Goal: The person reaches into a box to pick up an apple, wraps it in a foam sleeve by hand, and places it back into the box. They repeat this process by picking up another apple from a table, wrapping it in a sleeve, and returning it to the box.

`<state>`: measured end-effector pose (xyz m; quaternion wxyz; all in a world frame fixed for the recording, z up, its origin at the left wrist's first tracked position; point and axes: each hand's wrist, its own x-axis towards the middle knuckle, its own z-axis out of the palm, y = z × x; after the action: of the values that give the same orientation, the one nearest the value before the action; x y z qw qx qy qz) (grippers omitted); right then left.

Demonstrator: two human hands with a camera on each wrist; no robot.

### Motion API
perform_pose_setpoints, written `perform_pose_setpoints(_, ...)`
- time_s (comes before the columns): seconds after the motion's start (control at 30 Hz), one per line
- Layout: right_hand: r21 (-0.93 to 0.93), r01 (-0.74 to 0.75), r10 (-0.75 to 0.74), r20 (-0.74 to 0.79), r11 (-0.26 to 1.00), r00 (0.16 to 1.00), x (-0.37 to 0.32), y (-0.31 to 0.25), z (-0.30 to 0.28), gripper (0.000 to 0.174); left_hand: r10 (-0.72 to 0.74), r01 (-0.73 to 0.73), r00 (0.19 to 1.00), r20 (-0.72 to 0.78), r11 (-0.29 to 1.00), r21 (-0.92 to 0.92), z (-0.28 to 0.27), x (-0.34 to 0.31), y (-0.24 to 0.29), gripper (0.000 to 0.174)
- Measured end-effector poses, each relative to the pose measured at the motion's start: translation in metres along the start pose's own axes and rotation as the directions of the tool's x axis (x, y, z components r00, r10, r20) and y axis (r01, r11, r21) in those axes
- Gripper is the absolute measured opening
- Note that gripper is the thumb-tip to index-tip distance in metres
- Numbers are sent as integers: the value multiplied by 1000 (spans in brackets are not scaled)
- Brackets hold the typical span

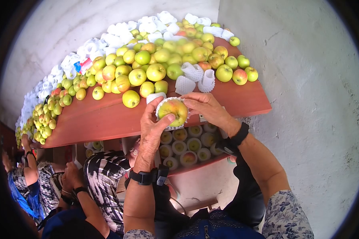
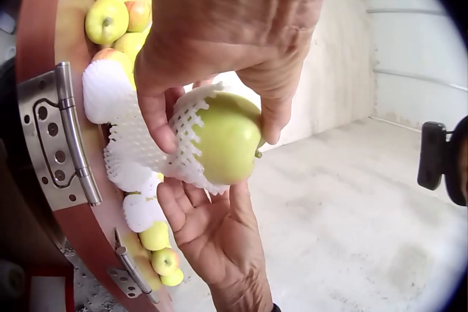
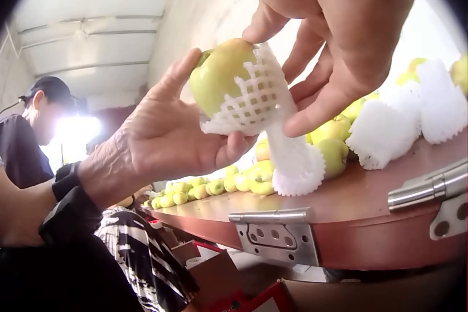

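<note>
A yellow-green apple (image 1: 173, 112) with a reddish blush is partly inside a white foam net (image 3: 252, 100), its bare side showing. My left hand (image 1: 150, 126) grips the apple between thumb and fingers, just over the table's front edge. On the other side, my right hand (image 1: 209, 110) has its bent fingers at the net's rim and along its side. The net's narrow loose end (image 2: 139, 140) trails off the apple in the left wrist view. Nearby on the table lie several loose foam nets (image 1: 185, 85).
Apples (image 1: 143, 71) are heaped along the red-brown table (image 1: 103, 115), with white nets (image 1: 119, 34) behind. Below the edge, a box holds netted apples (image 1: 179, 147). Metal hinges (image 3: 274, 235) line the edge. Another person's arm (image 1: 85, 207) is at left; a wall (image 1: 307, 79) stands at right.
</note>
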<state>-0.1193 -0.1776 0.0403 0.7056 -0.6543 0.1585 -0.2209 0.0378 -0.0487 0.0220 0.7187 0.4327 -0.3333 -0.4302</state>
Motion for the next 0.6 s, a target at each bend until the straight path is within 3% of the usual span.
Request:
perform_pose_setpoints(0.1,-109,45,-50,-49,993,998,0,10,-1,32,-1,1,1000,6,998,59,0,0,-4,70)
perform_pose_setpoints(0.17,-454,105,-186,-137,885,973,-3,10,3,23,-18,19,1000,-10,992,122,3,-1,-6,68)
perform_pose_setpoints(0.2,-453,104,-185,-138,885,973,-3,10,5,23,-20,21,1000,-11,992,122,4,0,-9,68)
perform_pose_setpoints(0.27,-722,250,-474,-122,645,872,-2,10,8,16,-19,27,998,-55,990,139,6,1,-15,68)
perform_pose_setpoints(0.4,-723,231,-501,-181,651,847,-2,1,17,15,-51,59,996,-69,990,125,10,1,-14,67)
perform_pose_setpoints(0.5,-638,196,-431,-234,745,872,-2,1,18,15,-79,86,991,-107,994,65,13,0,-11,66)
perform_pose_setpoints(0.6,-647,325,-524,-136,690,841,1,6,15,20,-66,75,989,-133,995,63,12,2,-13,64)
